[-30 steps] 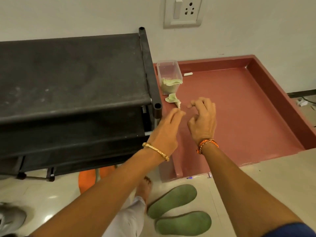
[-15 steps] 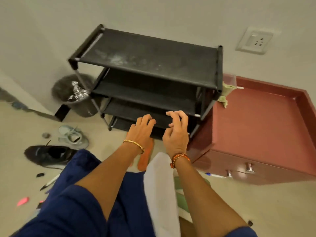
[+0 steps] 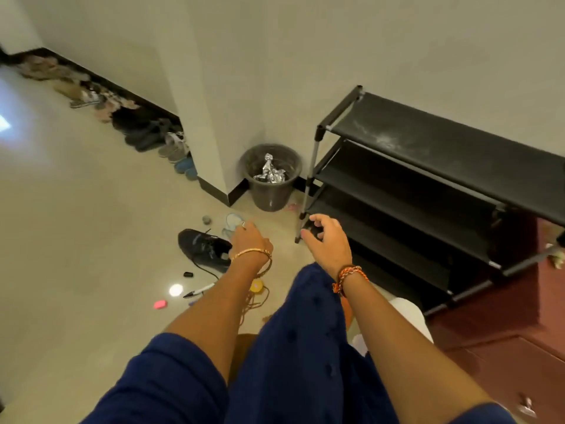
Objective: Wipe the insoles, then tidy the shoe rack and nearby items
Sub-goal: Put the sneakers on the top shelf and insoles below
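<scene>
Both hands' fingers hang loosely curled, empty — left hand [image 3: 249, 240] hides the pale shoe [image 3: 233, 221].

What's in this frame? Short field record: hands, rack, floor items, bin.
left hand: reaching down toward the floor beside the black shoe, nothing visibly held
right hand: fingers loosely curled, empty, near the shoe rack's front leg
shoe rack: black, shelves bare, dusty top shelf
bin: dark, against the wall left of the rack, crumpled foil inside
floor items: pink eraser, pen, yellow round item, light shoe partly hidden behind the left hand
insoles: not in view
</scene>
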